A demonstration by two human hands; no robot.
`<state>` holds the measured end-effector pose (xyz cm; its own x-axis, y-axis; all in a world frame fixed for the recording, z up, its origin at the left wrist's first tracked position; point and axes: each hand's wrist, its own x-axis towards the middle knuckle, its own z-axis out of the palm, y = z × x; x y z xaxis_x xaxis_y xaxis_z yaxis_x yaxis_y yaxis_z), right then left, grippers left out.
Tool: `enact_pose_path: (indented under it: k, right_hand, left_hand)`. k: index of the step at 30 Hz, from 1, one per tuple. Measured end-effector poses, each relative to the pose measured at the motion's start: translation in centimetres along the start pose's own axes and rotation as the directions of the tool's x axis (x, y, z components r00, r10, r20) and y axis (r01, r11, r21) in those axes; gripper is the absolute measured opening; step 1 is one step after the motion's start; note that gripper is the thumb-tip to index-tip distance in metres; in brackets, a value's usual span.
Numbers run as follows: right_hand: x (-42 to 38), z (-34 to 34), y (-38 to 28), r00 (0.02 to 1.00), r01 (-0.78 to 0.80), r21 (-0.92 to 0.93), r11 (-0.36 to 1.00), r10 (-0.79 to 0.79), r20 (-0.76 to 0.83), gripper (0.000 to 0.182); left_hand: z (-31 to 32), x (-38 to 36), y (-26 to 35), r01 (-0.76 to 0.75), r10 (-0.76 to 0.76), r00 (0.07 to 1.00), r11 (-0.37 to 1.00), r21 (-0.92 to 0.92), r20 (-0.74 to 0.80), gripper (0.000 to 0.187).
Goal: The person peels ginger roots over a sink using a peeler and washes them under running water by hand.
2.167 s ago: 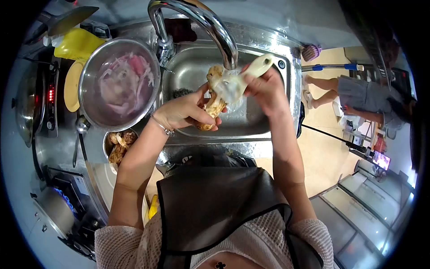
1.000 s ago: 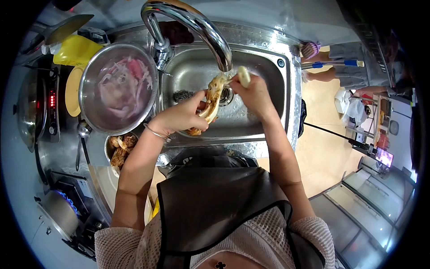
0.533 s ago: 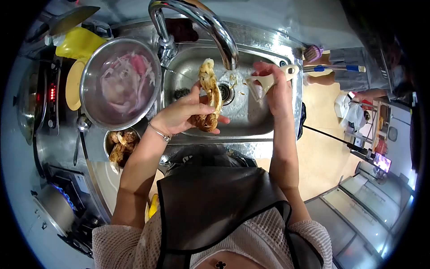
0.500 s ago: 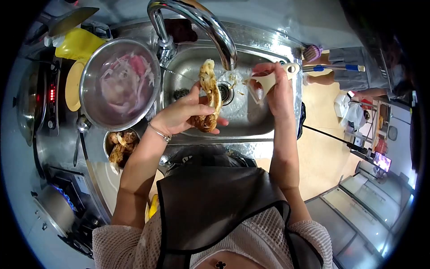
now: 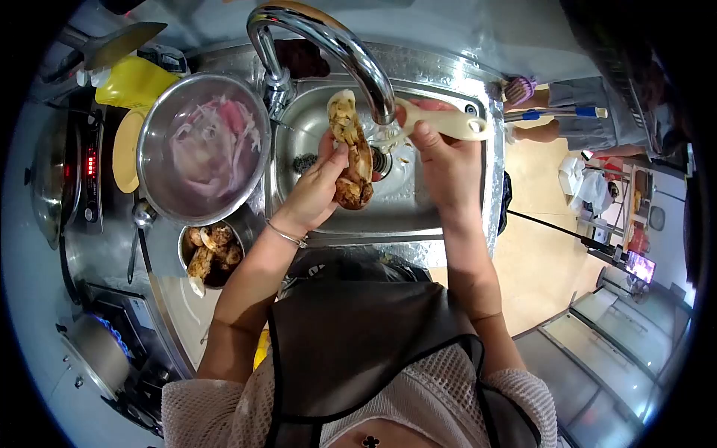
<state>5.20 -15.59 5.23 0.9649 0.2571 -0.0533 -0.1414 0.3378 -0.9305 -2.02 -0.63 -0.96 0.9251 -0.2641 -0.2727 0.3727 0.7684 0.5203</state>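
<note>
Over the steel sink (image 5: 418, 216), my left hand (image 5: 320, 183) holds a long brown and cream mushroom (image 5: 360, 158), its pale end pointing up toward the faucet. My right hand (image 5: 447, 160) grips a cream-coloured peeler (image 5: 455, 125) by its handle. The peeler's head lies close to the mushroom's right side; whether they touch I cannot tell. Small peelings lie around the drain (image 5: 381, 160) beneath.
The faucet (image 5: 336, 33) arches over the sink. To the left are a steel bowl (image 5: 261, 160) of pinkish pieces in water, a small bowl of mushrooms (image 5: 216, 254), a ladle (image 5: 143, 215) and a pot (image 5: 97, 351) over a flame. Another person's legs (image 5: 538, 133) show at right.
The peeler has turned and moved left, toward the mushroom. My left hand has shifted its hold, and the mushroom sits slightly higher, its lower end farther right.
</note>
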Motion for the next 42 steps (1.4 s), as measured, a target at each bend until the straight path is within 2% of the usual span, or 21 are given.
enact_pose_path:
  k: [3,4,5,6,7,9,13,17,19,21,22,23,25,27,30,32,33,35,37,39,42]
  right_hand:
    - [-0.5,0.4,1.1,0.998,0.019,-0.154,0.988,-0.027,-0.051,0.032]
    - [-0.5,0.7,1.6,0.971,0.189,-0.431,0.882,-0.233,-0.050,0.032]
    - [-0.5,0.9,1.9,0.907,0.319,-0.669,0.672,-0.421,0.009,0.032]
    - [-0.3,1.0,1.4,0.785,0.505,-0.760,0.410,-0.583,0.208,0.027]
    - [-0.2,0.8,1.9,0.785,0.506,-0.759,0.410,-0.584,0.207,0.027]
    - [0.1,0.3,3.4,0.623,0.667,-0.713,0.216,-0.687,0.375,0.023]
    - [-0.4,0.0,2.3,0.536,0.765,-0.642,-0.057,-0.496,0.683,0.032]
    - [-3.4,-0.6,1.6,0.601,0.774,-0.633,-0.025,-0.287,0.746,0.039]
    - [-4.5,-0.8,0.2,0.616,0.781,-0.623,0.043,-0.215,0.758,0.033]
    - [-5.0,-1.3,-0.4,0.750,0.659,-0.649,0.381,-0.268,0.604,0.028]
    - [-4.5,-0.7,-1.2,0.755,0.643,-0.712,0.283,-0.387,0.529,0.030]
    - [-3.8,-0.8,-1.3,0.771,0.614,-0.724,0.314,-0.434,0.466,0.029]
    - [-2.1,-0.6,-1.3,0.733,0.625,-0.754,0.202,-0.483,0.478,0.029]
    - [-1.0,0.0,-0.7,0.698,0.672,-0.716,0.187,-0.484,0.528,0.030]
    - [-1.0,-0.7,0.4,0.680,0.692,-0.703,0.164,-0.478,0.557,0.030]
    - [-1.8,-1.7,0.2,0.620,0.775,-0.617,0.137,-0.352,0.701,0.031]
    - [-2.2,-2.0,0.3,0.616,0.779,-0.612,0.137,-0.350,0.705,0.031]
    - [-3.1,-2.4,0.1,0.737,0.639,-0.756,0.143,-0.396,0.548,0.030]
    - [-2.7,-1.9,0.2,0.693,0.631,-0.769,0.100,-0.519,0.501,0.031]
    - [-2.0,-1.2,0.9,0.626,0.685,-0.728,0.016,-0.526,0.577,0.032]
    - [-2.0,-0.7,1.5,0.635,0.692,-0.720,-0.044,-0.436,0.637,0.036]
  left_hand:
    - [0.7,-0.1,-0.2,-0.020,0.020,1.000,0.999,-0.025,-0.007,0.037]
    - [0.7,-0.1,-0.3,-0.020,0.019,1.000,1.000,-0.023,-0.007,0.037]
    - [0.7,-0.1,-0.4,-0.020,0.020,1.000,0.999,-0.029,-0.012,0.037]
    - [0.7,-0.1,-0.5,-0.021,0.021,1.000,0.999,-0.034,-0.016,0.036]
    - [0.7,-0.1,-0.6,-0.022,0.021,1.000,0.999,-0.032,-0.016,0.036]
    - [0.7,-0.1,-0.6,-0.039,0.038,0.999,0.995,-0.087,-0.014,0.036]
    - [1.1,0.1,0.0,-0.057,0.035,0.990,0.985,-0.161,-0.136,0.036]
    - [0.8,0.0,0.9,-0.062,0.025,0.983,0.977,-0.203,-0.180,0.035]
    - [0.4,0.1,1.3,-0.072,0.050,0.976,0.992,-0.100,-0.210,0.034]
    - [0.0,0.3,1.1,-0.103,0.087,0.972,0.992,-0.066,-0.220,0.034]
    - [0.0,0.2,1.0,-0.073,0.065,0.981,0.997,-0.039,-0.184,0.035]
    - [0.1,0.2,0.9,-0.043,0.041,0.989,0.999,-0.008,-0.143,0.035]
    - [0.6,0.1,1.2,0.010,-0.012,0.997,0.999,-0.032,-0.081,0.037]
    - [1.5,-0.2,1.5,0.064,-0.065,0.998,0.997,-0.050,-0.023,0.039]
    - [2.3,-0.4,1.7,0.055,-0.057,0.995,0.998,-0.021,-0.081,0.046]
    - [1.6,-0.4,1.7,-0.007,0.007,0.995,1.000,0.006,-0.095,0.055]
    - [1.4,-0.4,1.9,-0.013,0.013,0.995,1.000,0.003,-0.098,0.055]
    - [1.6,-0.5,2.5,0.083,-0.049,0.984,0.977,0.196,-0.174,0.062]
    - [1.5,-0.2,1.5,0.088,-0.044,0.980,0.970,0.225,-0.193,0.062]
    - [1.0,0.2,0.1,0.064,0.039,0.974,0.897,0.438,-0.222,0.059]
    - [1.7,0.2,-0.2,0.034,0.051,0.980,0.913,0.406,-0.195,0.055]
